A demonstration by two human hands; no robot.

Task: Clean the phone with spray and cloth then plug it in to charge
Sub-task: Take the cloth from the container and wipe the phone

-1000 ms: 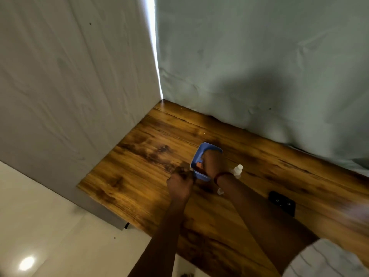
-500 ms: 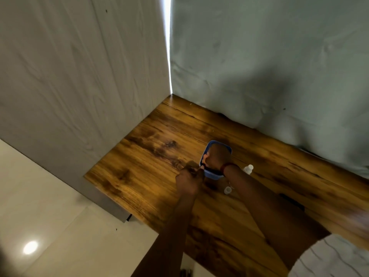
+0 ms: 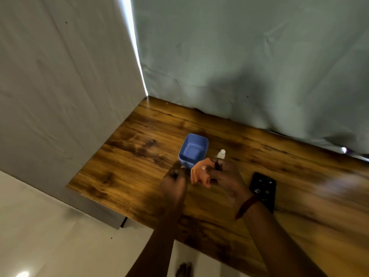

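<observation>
glossy wood table [image 3: 127, 168]; plastic cup [image 3: 193, 151]

My orange cloth [image 3: 200, 174] hangs crumpled mid-frame, white spray bottle [image 3: 221, 154] just above it, black phone [image 3: 263, 189] flat lower right.

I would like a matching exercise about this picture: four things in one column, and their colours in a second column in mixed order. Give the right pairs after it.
Things:
1. square container
2. cloth
3. phone
4. spray bottle cap

Colours:
a. white
b. black
c. blue
d. orange

Right pairs: 1-c, 2-d, 3-b, 4-a.

The cloth is held in the right hand; the phone lies flat on the wooden table.
</observation>
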